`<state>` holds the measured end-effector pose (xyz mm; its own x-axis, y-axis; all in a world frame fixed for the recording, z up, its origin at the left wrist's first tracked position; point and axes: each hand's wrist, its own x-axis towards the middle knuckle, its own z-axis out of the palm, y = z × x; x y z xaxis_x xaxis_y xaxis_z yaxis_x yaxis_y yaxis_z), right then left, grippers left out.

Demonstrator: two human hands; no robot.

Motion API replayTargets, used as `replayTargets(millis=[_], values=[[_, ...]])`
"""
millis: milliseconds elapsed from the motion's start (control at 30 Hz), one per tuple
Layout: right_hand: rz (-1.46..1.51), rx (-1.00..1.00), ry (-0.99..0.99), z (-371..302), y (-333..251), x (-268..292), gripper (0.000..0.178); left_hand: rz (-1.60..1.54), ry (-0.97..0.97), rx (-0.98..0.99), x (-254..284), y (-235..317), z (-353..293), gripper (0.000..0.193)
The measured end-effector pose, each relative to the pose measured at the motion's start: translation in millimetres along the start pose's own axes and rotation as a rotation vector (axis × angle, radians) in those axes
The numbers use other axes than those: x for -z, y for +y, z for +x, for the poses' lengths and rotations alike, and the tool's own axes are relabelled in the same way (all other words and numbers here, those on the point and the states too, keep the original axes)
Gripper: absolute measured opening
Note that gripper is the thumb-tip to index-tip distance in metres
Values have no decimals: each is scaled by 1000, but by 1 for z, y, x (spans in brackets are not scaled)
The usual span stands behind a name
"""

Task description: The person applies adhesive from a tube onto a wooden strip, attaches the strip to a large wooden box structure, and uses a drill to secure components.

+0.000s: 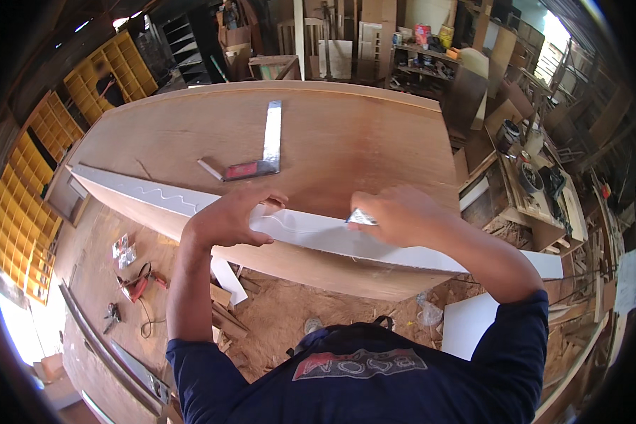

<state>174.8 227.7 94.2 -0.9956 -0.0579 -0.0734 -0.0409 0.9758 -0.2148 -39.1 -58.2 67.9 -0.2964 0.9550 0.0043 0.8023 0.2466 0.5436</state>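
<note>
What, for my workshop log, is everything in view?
Strip: 1, white, panel edge
Panel: 1, brown, centre
Square: 1, silver, red, on panel
Stick: 1, pale, beside square
Corded tool: 1, red, left
Handsaw: 1, silver, lower left
Shelving: several, yellow, left
Person: 1, dark clothes, rear
Board: 1, white, lower right
Other clutter: uncountable, mixed, background
Small object: 1, blue-white, right grip
Left grip: 1, bare, over strip
Right grip: 1, bare, around object

From here I count two hands at work, a left grip [227, 216] and a right grip [397, 213]; one small packet [362, 217] in the right; one long white strip [311, 230] beneath both; one square [271, 136] and one short stick [210, 168] beyond the left grip; one handsaw [140, 371] nearer me, left of it.
</note>
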Motion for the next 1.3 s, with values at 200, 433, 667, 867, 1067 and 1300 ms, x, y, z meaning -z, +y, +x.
replayTargets(millis=[200,433,667,867,1067,1300], values=[[-4,131,-19,66,-46,-16,37,56,66,37,10,-28,-18,80],[-44,76,-110,59,-50,-14,42,10,50,-34,10,-38,-17,81],[-58,-24,-107,4,-13,-9,41,69,88,-43,4,-27,-21,85],[-56,-159,-4,-45,34,-15,41,99,112,-138,-16,20,3,85],[-40,-221,32,-113,73,-9,37,125,23,-241,-45,78,50,79],[-4,-251,100,-202,118,-5,33,176,-92,-271,-81,139,98,77]])
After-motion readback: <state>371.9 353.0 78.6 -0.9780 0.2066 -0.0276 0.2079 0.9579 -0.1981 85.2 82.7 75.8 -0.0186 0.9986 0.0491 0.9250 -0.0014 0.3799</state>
